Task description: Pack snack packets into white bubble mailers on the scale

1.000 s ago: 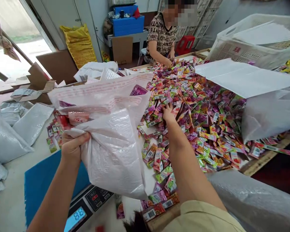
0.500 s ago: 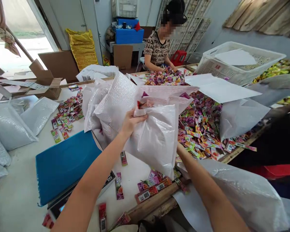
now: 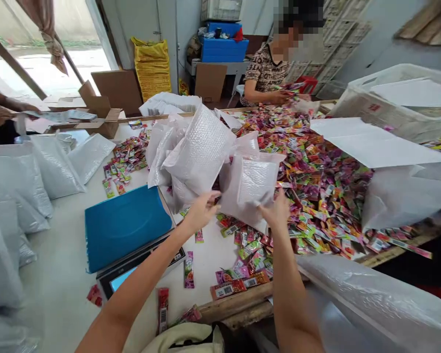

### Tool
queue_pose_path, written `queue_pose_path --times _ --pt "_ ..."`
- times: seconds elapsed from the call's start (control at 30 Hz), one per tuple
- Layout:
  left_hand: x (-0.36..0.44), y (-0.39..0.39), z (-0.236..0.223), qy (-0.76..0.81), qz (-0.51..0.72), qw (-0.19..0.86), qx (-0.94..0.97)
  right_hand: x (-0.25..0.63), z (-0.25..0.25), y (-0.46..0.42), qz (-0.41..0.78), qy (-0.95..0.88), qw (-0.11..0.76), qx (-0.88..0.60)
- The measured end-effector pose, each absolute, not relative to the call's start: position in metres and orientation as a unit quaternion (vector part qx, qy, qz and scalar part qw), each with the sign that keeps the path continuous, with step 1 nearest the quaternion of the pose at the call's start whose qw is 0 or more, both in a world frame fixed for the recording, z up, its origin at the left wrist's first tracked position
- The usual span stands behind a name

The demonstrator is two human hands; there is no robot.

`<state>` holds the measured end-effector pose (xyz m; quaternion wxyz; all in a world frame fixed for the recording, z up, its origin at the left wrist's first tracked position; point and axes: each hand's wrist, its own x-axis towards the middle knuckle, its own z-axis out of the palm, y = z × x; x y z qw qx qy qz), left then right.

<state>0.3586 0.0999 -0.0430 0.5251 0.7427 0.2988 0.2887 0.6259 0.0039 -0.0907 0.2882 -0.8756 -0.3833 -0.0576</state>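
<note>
A white bubble mailer (image 3: 257, 179) rests against the other mailers at the edge of the sachet heap, its lower part bulging. My right hand (image 3: 277, 211) is at its lower right side, thumb apart from the fingers and touching the bag's face. Left of that bag is my left hand (image 3: 202, 212), its fingers drawn together near a small dark spot; what they hold, if anything, is unclear. Another puffed bubble mailer (image 3: 202, 149) leans just behind it. Colourful sachets (image 3: 316, 181) lie heaped to the right.
A scale with a blue platform (image 3: 128, 228) stands at left. Filled mailers (image 3: 11, 181) crowd the far left. A co-worker (image 3: 266, 73) handles sachets across the table; another person's hands (image 3: 7, 110) are at far left. A white crate (image 3: 400, 108) sits at right.
The mailer has gone from my left hand's grip down onto the table by the heap. My left hand has let go of its top edge. The view has swung left.
</note>
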Motion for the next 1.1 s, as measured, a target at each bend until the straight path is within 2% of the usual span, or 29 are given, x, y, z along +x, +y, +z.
queue_pose_path --times 0.13,0.2,0.3,0.43,0.5,0.6,0.73,0.87,0.97,1.1 --pt "0.272 0.039 -0.031 0.353 0.229 0.587 0.692 0.616 -0.036 0.079 -0.054 -0.507 0.358 -0.782" --pt "0.241 0.012 -0.031 0.405 0.232 0.597 0.653 0.606 -0.002 0.14 -0.046 -0.572 0.347 -0.742" --pt "0.207 -0.025 -0.039 0.459 0.232 0.615 0.599 0.585 0.041 0.227 -0.052 -0.563 0.343 -0.75" --pt "0.172 -0.06 -0.057 0.51 0.259 0.624 0.532 0.556 0.077 0.283 0.053 -0.555 0.314 -0.768" --pt "0.159 -0.068 -0.059 0.52 0.277 0.628 0.508 0.541 0.094 0.282 0.085 -0.58 0.318 -0.745" --pt "0.15 -0.059 -0.048 0.493 0.286 0.663 0.484 0.513 0.132 0.253 0.083 -0.645 0.367 -0.665" --pt "0.159 -0.004 -0.019 0.399 0.299 0.775 0.389 0.46 0.2 0.192 0.087 -0.78 0.424 -0.453" --pt "0.165 0.046 -0.001 0.321 0.307 0.857 0.26 0.402 0.247 0.137 0.099 -0.827 0.488 -0.26" --pt "0.144 0.05 -0.005 0.375 0.393 0.798 0.262 0.375 0.251 0.112 0.122 -0.856 0.468 -0.184" --pt "0.088 0.043 -0.016 0.458 0.479 0.689 0.294 0.377 0.221 0.099 0.199 -0.907 0.354 -0.113"
